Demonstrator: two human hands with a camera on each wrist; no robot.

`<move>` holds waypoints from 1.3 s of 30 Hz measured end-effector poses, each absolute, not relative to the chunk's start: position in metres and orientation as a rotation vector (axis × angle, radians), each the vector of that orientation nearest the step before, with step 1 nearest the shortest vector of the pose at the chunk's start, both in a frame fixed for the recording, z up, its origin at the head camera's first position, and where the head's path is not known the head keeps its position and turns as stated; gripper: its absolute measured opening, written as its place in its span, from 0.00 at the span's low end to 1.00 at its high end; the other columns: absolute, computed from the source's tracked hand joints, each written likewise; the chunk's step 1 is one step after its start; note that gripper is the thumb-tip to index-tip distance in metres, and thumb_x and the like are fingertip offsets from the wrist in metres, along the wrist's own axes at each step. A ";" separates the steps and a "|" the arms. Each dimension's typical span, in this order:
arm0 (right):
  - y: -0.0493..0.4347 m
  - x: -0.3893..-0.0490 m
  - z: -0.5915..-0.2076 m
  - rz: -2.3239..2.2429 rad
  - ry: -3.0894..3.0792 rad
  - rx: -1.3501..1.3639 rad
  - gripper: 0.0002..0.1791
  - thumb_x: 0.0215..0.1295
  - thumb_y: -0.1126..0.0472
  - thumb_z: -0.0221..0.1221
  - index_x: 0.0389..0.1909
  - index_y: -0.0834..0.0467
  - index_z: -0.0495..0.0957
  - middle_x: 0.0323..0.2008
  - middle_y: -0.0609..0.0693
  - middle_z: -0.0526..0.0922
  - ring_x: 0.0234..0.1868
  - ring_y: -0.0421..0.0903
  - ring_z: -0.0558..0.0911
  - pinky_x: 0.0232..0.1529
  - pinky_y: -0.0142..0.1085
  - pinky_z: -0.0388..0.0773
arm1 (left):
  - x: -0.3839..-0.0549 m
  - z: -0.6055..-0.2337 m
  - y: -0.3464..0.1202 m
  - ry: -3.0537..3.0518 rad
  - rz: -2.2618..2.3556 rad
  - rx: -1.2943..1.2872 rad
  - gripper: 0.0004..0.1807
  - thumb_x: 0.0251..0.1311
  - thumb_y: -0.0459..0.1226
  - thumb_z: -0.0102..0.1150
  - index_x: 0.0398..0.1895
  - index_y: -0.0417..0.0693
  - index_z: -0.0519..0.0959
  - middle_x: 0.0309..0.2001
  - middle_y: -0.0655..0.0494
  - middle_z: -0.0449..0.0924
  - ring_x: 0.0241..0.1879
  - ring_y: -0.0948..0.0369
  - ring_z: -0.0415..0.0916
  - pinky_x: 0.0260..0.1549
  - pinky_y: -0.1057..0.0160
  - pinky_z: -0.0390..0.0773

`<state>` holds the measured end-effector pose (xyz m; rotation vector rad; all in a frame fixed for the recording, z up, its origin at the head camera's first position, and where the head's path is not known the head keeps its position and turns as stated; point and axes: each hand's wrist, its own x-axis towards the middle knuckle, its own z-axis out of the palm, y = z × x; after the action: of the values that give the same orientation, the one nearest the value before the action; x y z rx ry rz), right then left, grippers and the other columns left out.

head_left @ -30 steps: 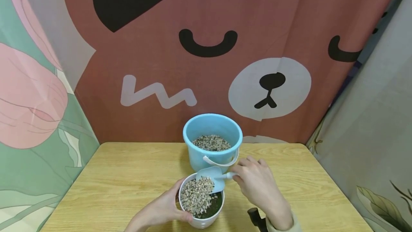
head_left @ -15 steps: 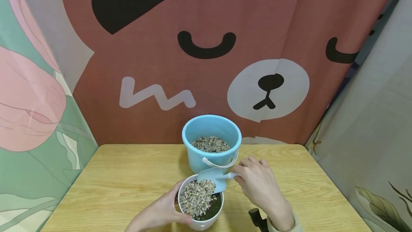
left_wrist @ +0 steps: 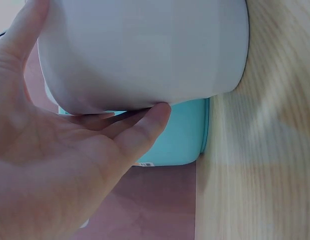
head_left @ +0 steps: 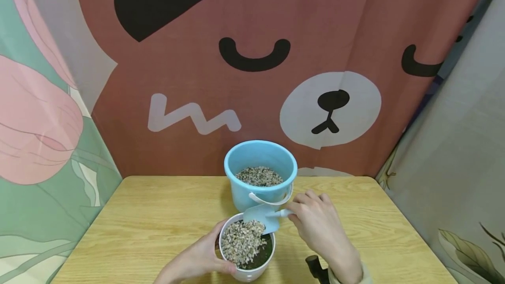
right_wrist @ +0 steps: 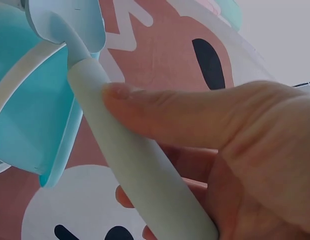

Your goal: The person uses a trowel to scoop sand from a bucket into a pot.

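Observation:
A white pot stands in the head view near the front of the table. My left hand grips its left side, thumb near the front rim, fingers round the back. In the left wrist view the pot wall lies against the fingers. Inside, pale gravel covers the left part, and dark soil shows at the right. My right hand holds a light-blue hand shovel by its pale handle, thumb along it. The shovel's blade lies over the pot's back right rim, its lower edge beside the gravel.
Just behind the pot stands a blue bucket with grey gravel inside and a white handle hanging at its front. A short black rod-like thing shows beside the right wrist. Printed cloth hangs behind the wooden table.
The shovel's blade has shifted slightly to the right over the rim, off the gravel a little. The left hand's hold on the pot looks the same.

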<state>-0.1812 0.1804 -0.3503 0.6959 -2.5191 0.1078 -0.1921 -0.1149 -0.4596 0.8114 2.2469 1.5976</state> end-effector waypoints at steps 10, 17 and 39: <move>0.182 -0.183 -0.350 0.133 -2.451 0.726 0.12 0.45 0.60 0.75 0.33 0.46 0.87 0.31 0.39 0.81 0.32 0.42 0.72 0.32 0.37 0.63 | -0.193 -0.462 -0.115 2.220 1.616 0.808 0.58 0.42 0.44 0.79 0.76 0.56 0.52 0.69 0.60 0.63 0.65 0.57 0.63 0.63 0.65 0.59; 0.183 -0.184 -0.349 0.153 -2.417 0.738 0.13 0.43 0.62 0.76 0.32 0.47 0.87 0.31 0.40 0.82 0.34 0.43 0.73 0.33 0.38 0.64 | -0.193 -0.461 -0.116 2.224 1.621 0.809 0.58 0.42 0.44 0.79 0.76 0.57 0.52 0.69 0.60 0.63 0.65 0.57 0.62 0.63 0.64 0.59; 0.193 -0.187 -0.348 0.200 -2.404 0.781 0.11 0.48 0.58 0.75 0.34 0.45 0.88 0.34 0.37 0.82 0.36 0.39 0.73 0.35 0.36 0.63 | -0.189 -0.461 -0.113 2.159 1.665 0.777 0.58 0.42 0.42 0.79 0.76 0.61 0.52 0.69 0.59 0.63 0.65 0.54 0.63 0.62 0.62 0.61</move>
<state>-0.1868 0.1931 -0.3480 0.7805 -2.4037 0.2001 -0.1890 -0.1129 -0.4609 0.7768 2.1590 1.6646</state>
